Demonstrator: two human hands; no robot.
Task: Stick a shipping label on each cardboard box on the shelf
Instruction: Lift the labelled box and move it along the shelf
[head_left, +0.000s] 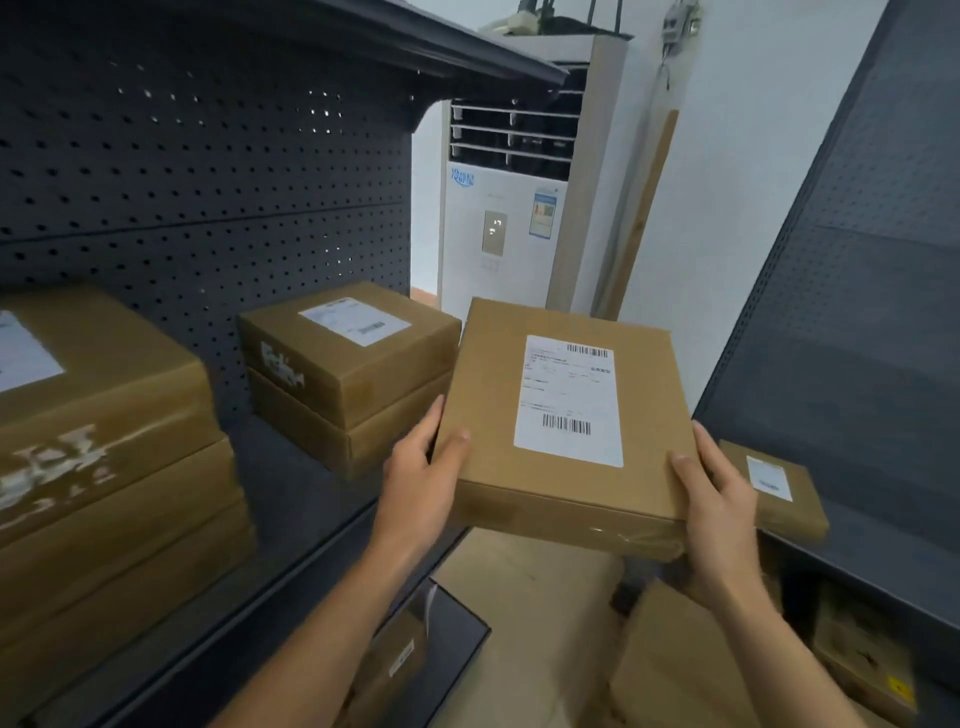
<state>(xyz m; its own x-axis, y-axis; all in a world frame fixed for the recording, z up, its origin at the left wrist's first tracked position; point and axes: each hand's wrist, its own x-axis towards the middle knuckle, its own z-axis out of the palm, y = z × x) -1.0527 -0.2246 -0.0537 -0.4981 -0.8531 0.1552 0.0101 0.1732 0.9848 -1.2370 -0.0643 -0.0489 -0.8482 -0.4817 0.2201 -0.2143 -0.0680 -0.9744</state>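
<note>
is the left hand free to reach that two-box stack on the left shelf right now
Probably not yet: the left hand holds one side of the labelled box, with the right hand on the other. The stack itself sits close, with nothing between.

Held box: a flat cardboard box (488, 395), top face up, gripped at its near corners by my left hand (421, 462) and my right hand (722, 499), just off the shelf (291, 499).
Its label: a white shipping label (569, 400) with two barcodes, stuck flat on the top face.
Middle stack (353, 395): two boxes on the shelf, with a top label (356, 320).
Left stack (104, 467): blurred, label on top.
Small box (802, 512): on the right-hand shelf, labelled.
</note>
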